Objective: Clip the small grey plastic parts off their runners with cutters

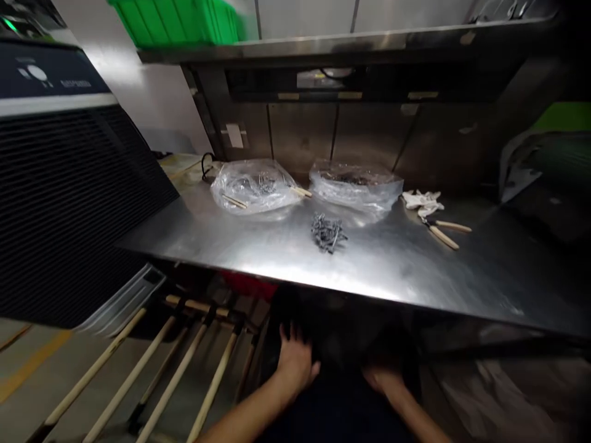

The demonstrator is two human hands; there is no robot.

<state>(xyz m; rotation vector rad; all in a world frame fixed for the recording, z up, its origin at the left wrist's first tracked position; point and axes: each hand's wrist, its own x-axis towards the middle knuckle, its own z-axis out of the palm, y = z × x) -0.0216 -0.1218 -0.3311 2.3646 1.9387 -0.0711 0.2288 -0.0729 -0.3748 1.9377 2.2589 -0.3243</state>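
Note:
Below the table's front edge, my left hand [295,363] lies over dark clothing with its fingers spread and nothing in it. My right hand [384,376] is also low, over the dark lap; shadow hides its fingers. On the metal table [258,246] sits a small heap of grey metal pieces [327,232], apart from both hands. Behind it are two clear plastic bags, a left bag [258,184] and a right bag [355,184], with dark contents. Pliers with cream handles [446,232] lie at the right beside a crumpled white glove [422,202].
A large black ribbed unit [69,203] stands at the left. Below it, a rack of pale bars [175,369] reaches toward me. A green crate [180,21] rests on the metal shelf [323,52] above the table. Something red [249,285] shows under the table.

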